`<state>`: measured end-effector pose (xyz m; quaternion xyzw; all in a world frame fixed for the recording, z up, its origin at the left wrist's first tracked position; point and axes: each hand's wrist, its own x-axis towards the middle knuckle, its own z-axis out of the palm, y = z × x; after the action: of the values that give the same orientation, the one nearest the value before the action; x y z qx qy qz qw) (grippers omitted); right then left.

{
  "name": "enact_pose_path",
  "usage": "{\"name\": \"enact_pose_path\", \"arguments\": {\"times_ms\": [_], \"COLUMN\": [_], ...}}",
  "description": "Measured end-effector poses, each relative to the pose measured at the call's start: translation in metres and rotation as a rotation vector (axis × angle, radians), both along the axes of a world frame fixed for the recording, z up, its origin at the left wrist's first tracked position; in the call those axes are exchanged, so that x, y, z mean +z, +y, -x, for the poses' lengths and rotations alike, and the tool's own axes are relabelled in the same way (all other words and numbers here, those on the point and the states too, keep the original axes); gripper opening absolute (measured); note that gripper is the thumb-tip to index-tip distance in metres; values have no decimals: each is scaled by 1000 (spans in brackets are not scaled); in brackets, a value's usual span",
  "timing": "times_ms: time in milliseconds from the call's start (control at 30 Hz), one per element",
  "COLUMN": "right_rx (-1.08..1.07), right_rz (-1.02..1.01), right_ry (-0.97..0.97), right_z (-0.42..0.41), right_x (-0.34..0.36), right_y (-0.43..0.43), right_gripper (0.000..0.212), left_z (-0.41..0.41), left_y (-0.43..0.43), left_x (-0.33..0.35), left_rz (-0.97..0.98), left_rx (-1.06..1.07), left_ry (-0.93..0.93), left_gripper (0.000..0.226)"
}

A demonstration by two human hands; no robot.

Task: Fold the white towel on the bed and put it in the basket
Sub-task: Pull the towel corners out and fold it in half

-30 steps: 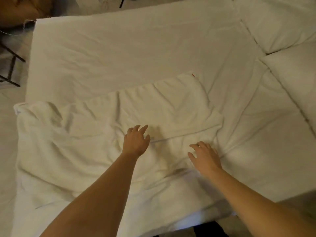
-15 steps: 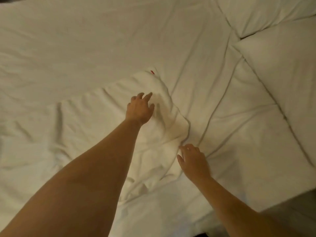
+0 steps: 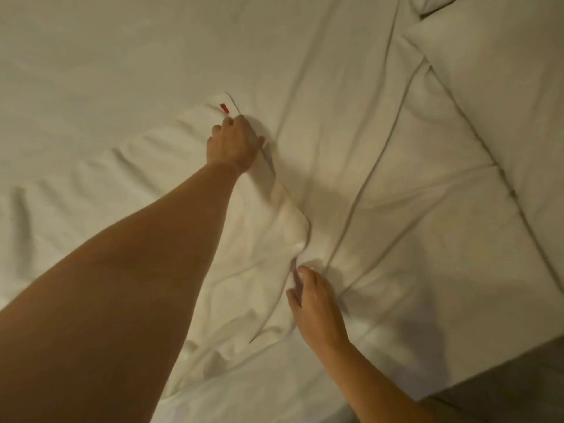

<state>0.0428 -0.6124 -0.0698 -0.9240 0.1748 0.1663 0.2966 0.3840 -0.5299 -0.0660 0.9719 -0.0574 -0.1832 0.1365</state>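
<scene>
The white towel (image 3: 146, 178) lies spread and wrinkled across the bed (image 3: 396, 239), with a small red tag (image 3: 224, 108) at its far right corner. My left hand (image 3: 233, 145) rests on that far corner just below the tag, fingers curled onto the towel's right edge. My right hand (image 3: 314, 297) is at the towel's near right corner, thumb and fingers pinching the edge. My left forearm covers much of the towel's middle. No basket is in view.
A white pillow (image 3: 503, 87) lies at the upper right of the bed. The bed's near edge (image 3: 457, 383) runs along the lower right, with dark floor (image 3: 518, 392) beyond it. The sheet is creased in long lines right of the towel.
My left hand has moved up to the towel's far corner near the red tag. My right hand has closed in on the near corner. The view has shifted closer and to the right.
</scene>
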Motion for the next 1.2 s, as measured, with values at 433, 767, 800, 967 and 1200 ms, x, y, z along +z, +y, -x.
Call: {"name": "enact_pose_path", "arguments": {"times_ms": [433, 767, 800, 967, 1200], "right_rx": [-231, -268, -279, -277, -220], "right_rz": [-246, -253, -256, -269, -246], "right_ry": [134, 46, 25, 55, -19], "right_z": [-8, -11, -11, -7, 2], "right_x": [-6, 14, 18, 32, 62], "right_y": [1, 4, 5, 8, 37], "right_gripper": [18, 40, 41, 35, 23], "left_z": [-21, -9, -6, 6, 6], "left_y": [-9, 16, 20, 38, 92], "left_x": [-5, 20, 22, 36, 85], "left_rz": [23, 202, 210, 269, 329], "left_rx": [284, 288, 269, 265, 359], "left_ry": [-92, -132, -138, -159, -161], "left_gripper": [31, 21, 19, 18, 30]}}
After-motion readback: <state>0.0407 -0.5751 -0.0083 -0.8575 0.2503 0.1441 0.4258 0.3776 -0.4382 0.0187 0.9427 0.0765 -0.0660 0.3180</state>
